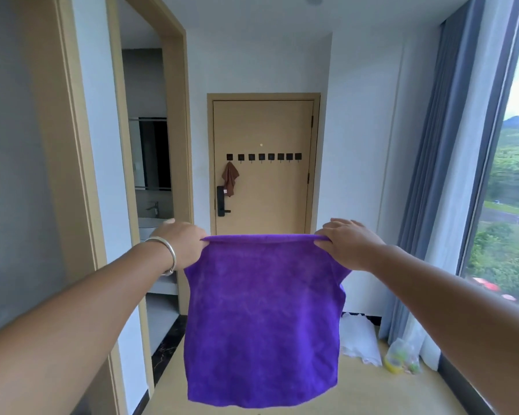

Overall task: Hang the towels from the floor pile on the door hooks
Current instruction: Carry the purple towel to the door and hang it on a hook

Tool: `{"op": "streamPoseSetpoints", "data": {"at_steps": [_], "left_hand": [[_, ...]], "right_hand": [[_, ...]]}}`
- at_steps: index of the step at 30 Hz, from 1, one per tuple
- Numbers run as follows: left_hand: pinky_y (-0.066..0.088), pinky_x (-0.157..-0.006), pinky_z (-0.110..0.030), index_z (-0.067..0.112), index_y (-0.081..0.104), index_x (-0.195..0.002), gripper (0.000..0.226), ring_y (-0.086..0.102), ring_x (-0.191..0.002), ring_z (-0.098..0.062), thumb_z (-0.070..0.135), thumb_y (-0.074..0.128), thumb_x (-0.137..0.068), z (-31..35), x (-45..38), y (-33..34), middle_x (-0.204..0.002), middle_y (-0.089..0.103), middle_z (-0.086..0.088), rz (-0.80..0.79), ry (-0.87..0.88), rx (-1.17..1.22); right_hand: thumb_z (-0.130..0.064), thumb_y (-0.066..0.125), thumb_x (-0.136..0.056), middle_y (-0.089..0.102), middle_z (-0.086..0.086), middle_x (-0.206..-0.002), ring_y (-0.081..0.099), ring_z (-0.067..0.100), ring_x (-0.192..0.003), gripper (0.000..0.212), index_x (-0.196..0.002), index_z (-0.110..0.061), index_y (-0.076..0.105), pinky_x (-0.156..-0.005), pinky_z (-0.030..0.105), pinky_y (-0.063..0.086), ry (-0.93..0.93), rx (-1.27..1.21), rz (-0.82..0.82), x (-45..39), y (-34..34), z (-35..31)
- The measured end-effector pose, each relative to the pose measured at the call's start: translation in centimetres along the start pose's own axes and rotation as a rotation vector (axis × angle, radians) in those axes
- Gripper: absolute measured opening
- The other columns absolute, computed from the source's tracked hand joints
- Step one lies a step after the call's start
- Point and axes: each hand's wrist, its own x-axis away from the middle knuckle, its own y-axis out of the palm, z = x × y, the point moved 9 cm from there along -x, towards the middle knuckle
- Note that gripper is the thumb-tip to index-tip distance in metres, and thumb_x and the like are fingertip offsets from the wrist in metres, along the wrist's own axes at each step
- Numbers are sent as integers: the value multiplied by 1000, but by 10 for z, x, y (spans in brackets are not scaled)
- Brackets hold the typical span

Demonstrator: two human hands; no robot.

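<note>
towel: purple towel (262,319) was held spread out in mid-air at chest level, facing the door (264,187), well apart from it. Top edge was taut between both hands, the rest hung free.
left hand: left hand (182,245) had its fingers curled round the top left corner, pinching the rolled hem. Silver bracelet (169,256) on that wrist.
right hand: right hand (346,244) gripped the top right corner the same way, knuckles up.
hooks: row of eight dark hooks (263,157) ran across the door at mid height. The leftmost one carried a brown towel (229,178), hanging bunched just above the door lock (221,202). The other seven looked bare.
handling: soft, light, limp microfibre by the look of it (no stiffness at all; it draped straight down and the sides curled in). Not fragile, not slippery. Judged best held by the top hem; to hang it, gathering one corner or the middle of the top edge into a bunch should catch a hook better than a flat edge.
progress: looked like one towel done, this would be the second. Floor pile wasn't in view.
clutter: white plastic bag (358,339) and a clear bag with yellow-green stuff (400,359) lay on the floor by the curtain (432,190).
</note>
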Motion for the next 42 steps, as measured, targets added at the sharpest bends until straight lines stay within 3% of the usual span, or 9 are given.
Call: {"op": "streamPoseSetpoints", "data": {"at_steps": [3, 5, 9, 21, 31, 37, 42], "left_hand": [[27, -108, -42, 28, 54, -77, 35, 56, -89, -15, 21, 27, -99, -11, -40, 8, -84, 58, 9, 0, -59, -6], [23, -113, -45, 28, 51, -77, 31, 56, -94, -16, 15, 29, -95, -14, -66, 12, -87, 57, 8, 16, -90, -33], [22, -115, -45, 29, 48, -79, 27, 55, -103, -16, 11, 32, -90, -15, -116, 27, -91, 55, 7, 35, -135, -63], [24, -114, -45, 29, 45, -79, 25, 54, -98, -16, 12, 33, -93, -14, -245, 78, -90, 55, 7, 30, -125, -87], [19, -116, -44, 30, 53, -89, 27, 51, -118, -12, 13, 32, -93, -60, -363, 155, -103, 62, 10, 2, -87, -94], [24, -114, -44, 30, 45, -77, 26, 55, -98, -14, 11, 34, -93, -103, -448, 184, -87, 53, 9, 55, -73, -50], [27, -112, -40, 27, 48, -85, 22, 55, -99, -15, 12, 35, -95, -143, -516, 209, -90, 55, 8, 49, -75, -48]], "right_hand": [[-50, 25, -100, 56, -9, -120, 42, 14, -125, 41, -120, -35, 57, -110, 41, 29, -7, 4, 52, -42, 6, 9], [-49, 26, -100, 55, -9, -121, 41, 14, -125, 39, -117, -34, 57, -110, 41, 28, -9, -1, 78, -70, 14, 18], [-49, 25, -101, 52, -10, -126, 37, 14, -130, 41, -121, -32, 57, -109, 37, 26, -5, -6, 88, -121, 37, 43], [-52, 22, -100, 52, -9, -131, 37, 16, -132, 43, -122, -34, 55, -111, 38, 27, -27, -5, 80, -244, 91, 105], [-51, 23, -100, 52, -9, -127, 38, 15, -130, 42, -119, -33, 55, -110, 37, 27, -27, 23, 52, -359, 143, 119], [-51, 23, -100, 53, -9, -126, 33, 15, -134, 42, -120, -33, 55, -110, 37, 26, -6, 52, 45, -460, 172, 118], [-51, 24, -100, 53, -11, -119, 40, 12, -122, 40, -120, -36, 56, -106, 34, 30, -1, 53, 67, -543, 182, 112]]}}
